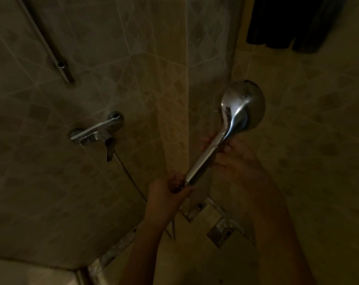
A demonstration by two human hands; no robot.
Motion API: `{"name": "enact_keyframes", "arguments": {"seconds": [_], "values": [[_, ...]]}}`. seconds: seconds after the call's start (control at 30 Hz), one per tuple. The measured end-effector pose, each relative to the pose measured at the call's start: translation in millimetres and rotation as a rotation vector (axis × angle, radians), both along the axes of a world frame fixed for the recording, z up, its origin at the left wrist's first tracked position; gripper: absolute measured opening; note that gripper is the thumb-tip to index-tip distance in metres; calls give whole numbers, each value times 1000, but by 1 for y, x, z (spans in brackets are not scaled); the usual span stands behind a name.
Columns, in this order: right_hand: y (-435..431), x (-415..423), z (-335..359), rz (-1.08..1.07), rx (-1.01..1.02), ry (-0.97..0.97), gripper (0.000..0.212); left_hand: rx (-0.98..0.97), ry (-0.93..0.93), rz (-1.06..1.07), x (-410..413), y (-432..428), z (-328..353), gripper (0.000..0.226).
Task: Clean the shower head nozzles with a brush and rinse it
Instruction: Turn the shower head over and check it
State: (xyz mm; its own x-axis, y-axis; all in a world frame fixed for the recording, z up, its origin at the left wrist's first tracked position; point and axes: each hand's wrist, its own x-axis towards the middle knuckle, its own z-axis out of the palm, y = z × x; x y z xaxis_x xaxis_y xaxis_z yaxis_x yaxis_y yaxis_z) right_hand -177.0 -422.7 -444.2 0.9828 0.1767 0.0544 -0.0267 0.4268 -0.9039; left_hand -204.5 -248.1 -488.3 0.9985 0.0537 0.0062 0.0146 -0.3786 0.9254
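1. Dim tiled shower corner (pixel 92 58); shadow swallows most detail.
2. Dark hanging items (pixel 293 23), top right, cut off by the frame; kind indeterminate.
3. Chrome rail (pixel 49 42) and mixer tap (pixel 96 131) on the left wall, well apart from the hands.
4. Shower head (pixel 243 103) held before the corner, back to the camera; nozzles hidden.
5. Right hand (pixel 236 157) wraps the handle's neck; left hand (pixel 166 192) grips its lower end.

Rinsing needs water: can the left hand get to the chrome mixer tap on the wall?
Probably, once freed: the left hand grips the chrome shower head; nothing blocks the chrome mixer tap.
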Motion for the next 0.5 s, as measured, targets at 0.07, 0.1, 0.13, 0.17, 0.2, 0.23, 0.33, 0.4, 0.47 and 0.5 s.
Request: {"name": "enact_keyframes", "arguments": {"seconds": [0.07,0.1,0.13,0.17,0.2,0.23,0.33,0.4,0.47,0.5], "values": [[-3,0,0,-17,-84,-24,35,-8,3,3,1,-1,0,21],[-4,0,1,-29,-102,-34,35,-14,4,7,1,-2,0,23],[-6,0,2,-45,-113,-45,33,-17,4,9,1,-3,0,24],[-6,0,2,-69,-133,-66,32,-16,-1,10,2,-3,0,23],[-6,0,3,-100,-159,-87,31,-9,-13,9,2,-3,1,23],[-5,0,4,-144,-180,-99,29,-1,-27,5,3,-3,2,23],[0,3,4,-308,-183,-98,30,7,-50,-7,3,-6,6,20],[2,4,5,-392,-198,-117,34,-1,-70,-2,3,-9,7,19],[4,4,6,-429,-226,-113,36,-1,-82,-9,2,-11,6,18],[5,4,6,-429,-230,-101,36,7,-87,-18,1,-12,6,17]]}}
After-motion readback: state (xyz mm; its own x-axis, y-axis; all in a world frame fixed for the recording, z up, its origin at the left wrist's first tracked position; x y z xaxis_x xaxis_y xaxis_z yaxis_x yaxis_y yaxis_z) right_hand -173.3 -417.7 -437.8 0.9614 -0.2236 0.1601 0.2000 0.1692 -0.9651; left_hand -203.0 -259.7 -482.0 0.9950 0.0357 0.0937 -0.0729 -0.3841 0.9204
